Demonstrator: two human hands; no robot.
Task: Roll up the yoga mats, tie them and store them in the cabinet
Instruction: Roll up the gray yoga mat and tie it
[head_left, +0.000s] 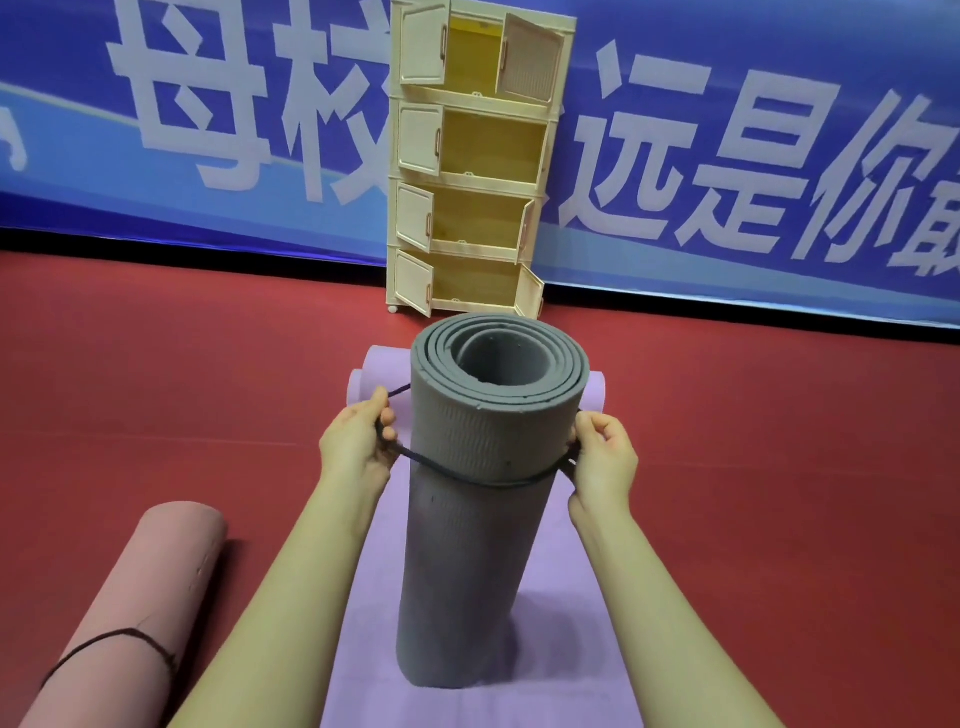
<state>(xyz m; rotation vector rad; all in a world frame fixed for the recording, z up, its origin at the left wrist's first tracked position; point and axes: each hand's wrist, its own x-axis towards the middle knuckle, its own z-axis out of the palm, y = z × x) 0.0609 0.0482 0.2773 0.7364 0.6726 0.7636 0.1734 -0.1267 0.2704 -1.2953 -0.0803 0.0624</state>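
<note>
A rolled grey yoga mat (478, 519) stands upright on a purple mat (561, 613) that lies flat on the floor, its far end partly rolled. A dark cord (467, 474) runs around the grey roll's upper part. My left hand (356, 447) pinches the cord's end at the roll's left side. My right hand (602, 460) pinches the other end at the roll's right side. A pink rolled mat (140, 597) lies at the lower left with a dark cord tied around it.
A cream cabinet (467, 161) with four stacked compartments and open doors stands at the back against a blue banner (727, 156). Red floor (779, 467) spreads on both sides of the mats.
</note>
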